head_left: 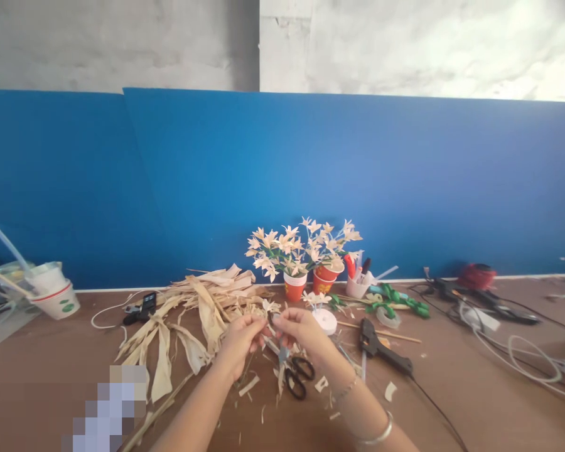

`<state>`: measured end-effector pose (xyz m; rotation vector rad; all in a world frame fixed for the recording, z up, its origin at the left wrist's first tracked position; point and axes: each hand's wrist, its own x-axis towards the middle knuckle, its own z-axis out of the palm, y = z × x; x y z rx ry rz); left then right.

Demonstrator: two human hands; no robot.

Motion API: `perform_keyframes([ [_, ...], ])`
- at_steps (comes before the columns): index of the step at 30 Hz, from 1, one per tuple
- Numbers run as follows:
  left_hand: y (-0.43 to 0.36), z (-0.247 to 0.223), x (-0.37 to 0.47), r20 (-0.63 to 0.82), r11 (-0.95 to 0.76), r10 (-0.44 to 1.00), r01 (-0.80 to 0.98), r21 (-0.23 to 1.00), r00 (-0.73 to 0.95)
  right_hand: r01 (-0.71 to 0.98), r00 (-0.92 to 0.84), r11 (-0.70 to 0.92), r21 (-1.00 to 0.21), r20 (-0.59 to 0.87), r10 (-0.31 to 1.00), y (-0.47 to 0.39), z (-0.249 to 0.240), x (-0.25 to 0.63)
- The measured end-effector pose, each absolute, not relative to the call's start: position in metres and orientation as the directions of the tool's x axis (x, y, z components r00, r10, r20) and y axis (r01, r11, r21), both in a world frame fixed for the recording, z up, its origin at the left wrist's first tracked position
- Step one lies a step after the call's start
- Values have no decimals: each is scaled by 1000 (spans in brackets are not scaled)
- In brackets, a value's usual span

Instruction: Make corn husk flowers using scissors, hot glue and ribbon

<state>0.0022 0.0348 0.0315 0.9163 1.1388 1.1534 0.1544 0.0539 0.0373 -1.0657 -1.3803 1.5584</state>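
Note:
My left hand [245, 338] and my right hand [302, 328] are raised close together over the table, both closed in a pinch with fingertips almost meeting. At the left fingertips shows a small pale husk flower [270, 306]. Whatever the right fingers pinch is too small to make out. Below and between the hands lie black-handled scissors [297, 378], among cut husk scraps [248, 385]. Left of my left hand spreads a heap of dried corn husks [211, 307]. A white tape roll [326, 321] with small flowers by it stands beyond my right hand.
Husk flowers [287, 248] fill two red paper cups [295, 287] at the back. Right of them are a white pen cup [358, 285], green tape pieces [390, 295] and a black glue gun [383, 351] with its cord. White cables [513, 358] lie far right; paper cups [56, 298] stand far left.

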Motion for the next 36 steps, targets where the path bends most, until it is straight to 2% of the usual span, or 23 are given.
perform_keyframes([
  [6,32,31,8,-136,138,990,-74,988,32,79,-312,-107,-991,-126,942,60,26,149],
  [10,32,27,8,-85,85,996,12,996,28,73,-302,-125,-989,-142,943,59,26,149],
  [21,30,26,12,-52,51,997,14,999,49,-35,-365,-227,-973,-199,910,56,26,152],
  [28,30,26,13,-32,30,997,41,999,65,-60,-422,-229,-972,-183,888,57,24,152],
  [33,30,25,12,-43,40,998,59,997,50,45,-321,-207,-977,-211,923,57,28,152],
  [36,31,24,11,-47,45,999,58,997,26,74,-227,-126,-989,-140,964,59,31,155],
])
